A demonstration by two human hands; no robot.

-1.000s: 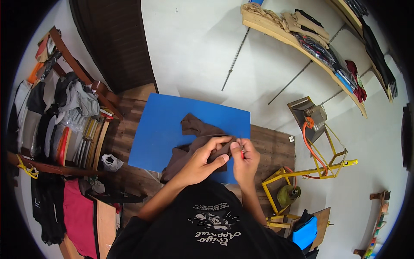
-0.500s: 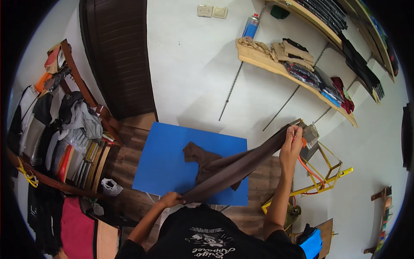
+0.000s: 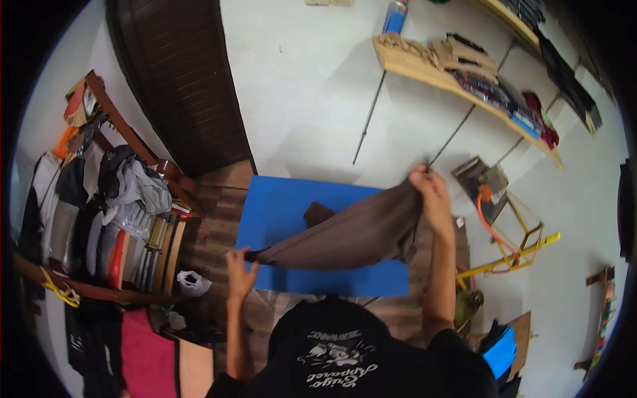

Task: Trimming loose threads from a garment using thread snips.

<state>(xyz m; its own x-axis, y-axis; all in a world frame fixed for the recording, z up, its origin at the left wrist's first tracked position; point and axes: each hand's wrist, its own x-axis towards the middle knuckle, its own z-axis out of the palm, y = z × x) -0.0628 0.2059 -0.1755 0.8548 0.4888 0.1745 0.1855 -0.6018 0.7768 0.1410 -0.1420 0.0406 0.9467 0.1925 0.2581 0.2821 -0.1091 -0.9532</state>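
A dark brown garment (image 3: 352,235) is stretched slantwise above a blue tabletop (image 3: 275,202), its middle sagging. My left hand (image 3: 239,272) pinches its lower left corner beside the table's left edge. Higher up, past the table's right side, my right hand (image 3: 430,189) is closed round the other end. A small bunched part of the brown cloth shows behind the stretched span, over the tabletop. What kind of garment it is, I cannot tell.
A wooden wall shelf (image 3: 424,69) with folded clothes and a blue can (image 3: 395,18) is at the upper right. A yellow metal frame (image 3: 504,262) with an orange hose stands right of the table. At left is a rack (image 3: 142,212) crammed with clothes; a white plastic bag (image 3: 194,284) lies by it.
My left hand has moved up and left with its corner. The right hand has shifted slightly up and left. The garment is now spread wider and held more level. The view has shifted too.
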